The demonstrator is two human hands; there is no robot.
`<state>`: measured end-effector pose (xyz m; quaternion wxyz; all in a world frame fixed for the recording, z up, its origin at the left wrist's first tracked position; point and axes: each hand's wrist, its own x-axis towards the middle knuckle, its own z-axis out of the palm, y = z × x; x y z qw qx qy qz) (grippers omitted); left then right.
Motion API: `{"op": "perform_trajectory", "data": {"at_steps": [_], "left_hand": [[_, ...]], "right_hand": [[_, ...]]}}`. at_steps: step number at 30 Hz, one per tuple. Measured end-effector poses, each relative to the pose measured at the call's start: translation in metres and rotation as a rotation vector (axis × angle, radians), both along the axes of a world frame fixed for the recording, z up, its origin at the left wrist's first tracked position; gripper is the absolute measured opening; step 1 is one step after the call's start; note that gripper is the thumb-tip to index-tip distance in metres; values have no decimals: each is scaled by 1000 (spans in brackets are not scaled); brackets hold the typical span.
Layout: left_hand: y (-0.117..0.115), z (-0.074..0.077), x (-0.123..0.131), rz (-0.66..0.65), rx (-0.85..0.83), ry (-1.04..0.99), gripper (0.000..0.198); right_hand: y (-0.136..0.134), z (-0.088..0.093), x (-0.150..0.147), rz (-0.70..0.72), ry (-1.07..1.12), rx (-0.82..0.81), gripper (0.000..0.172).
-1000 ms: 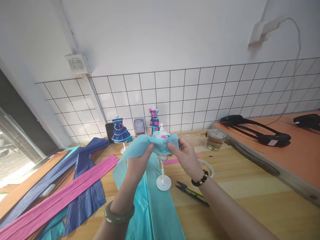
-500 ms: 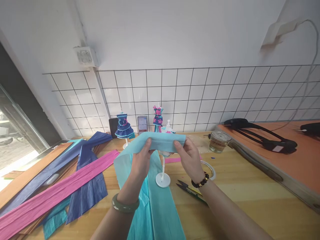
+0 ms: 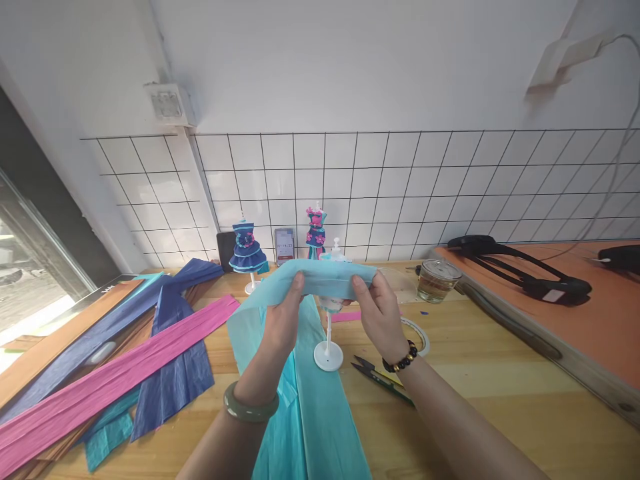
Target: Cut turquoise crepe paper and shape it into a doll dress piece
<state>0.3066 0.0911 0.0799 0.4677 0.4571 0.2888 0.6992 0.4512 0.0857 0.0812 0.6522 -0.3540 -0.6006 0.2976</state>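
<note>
In front of the small white dress form (image 3: 329, 357), above the counter (image 3: 480, 407), a light blue strip (image 3: 325, 280) is stretched between the left hand (image 3: 281, 327) and the right hand (image 3: 381, 315). The grip of each hand is closed on the strip, thumb on the near face; the fingers behind it are largely hidden. For good results, tension should be light and equal on both sides, so that the span lies flat without puckering or tearing. The lengthwise line near the upper edge, apparently a fold, should run straight from thumb to thumb; pressing should proceed in short, even increments. The slack tail hanging from the left hand should hang free of twists. Whether the strip touches the dress form cannot be determined from this view. Both forearms enter from the lower edge and converge toward the strip, wrists raised off the counter. The left thumb points upward; the right thumb angles inward, toward the left hand. The two hands are roughly level, a short span apart.
</note>
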Motion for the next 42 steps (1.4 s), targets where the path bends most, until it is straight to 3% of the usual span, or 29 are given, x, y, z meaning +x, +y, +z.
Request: {"op": "perform_trajectory", "data": {"at_steps": [17,26,33,42], "left_hand": [[-2,2,3,-78,46,-38,24],[-4,5,4,5,99,24,23],[-12,17,2,-4,92,-79,24],[-25,47,-11,26,104,-284,13]], "right_hand": [[1,-2,-1,7,76,-40,18],[-4,2,-3,-84,25,-6,18],[-3,3,0,2,72,-27,21],[-3,1,-1,112,96,-39,20]]}}
